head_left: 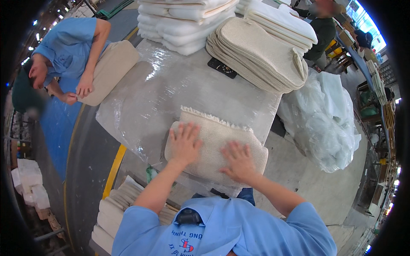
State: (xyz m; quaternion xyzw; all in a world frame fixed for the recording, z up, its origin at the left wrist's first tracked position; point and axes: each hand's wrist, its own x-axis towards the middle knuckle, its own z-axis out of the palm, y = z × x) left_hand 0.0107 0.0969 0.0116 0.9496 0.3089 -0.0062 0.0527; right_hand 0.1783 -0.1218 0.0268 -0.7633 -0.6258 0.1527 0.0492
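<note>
A beige woven fabric piece (209, 155) lies on the plastic-covered table (158, 100) in front of me, over what looks like a cushion shape with rounded corners. Its far edge is frayed into a pale fringe. My left hand (185, 143) rests flat on its left part, fingers spread. On the right part lies my right hand (239, 161), palm down and fingers apart. Neither hand grips anything. What lies under the fabric is mostly hidden.
Behind it are stacked beige covers (256, 55), white padding (183, 21) and a small black object (222, 67). A clear plastic bag (324, 123) bulges at the right. Folded pale pieces (111, 213) sit at lower left. A co-worker (70, 51) handles a beige cushion (113, 70).
</note>
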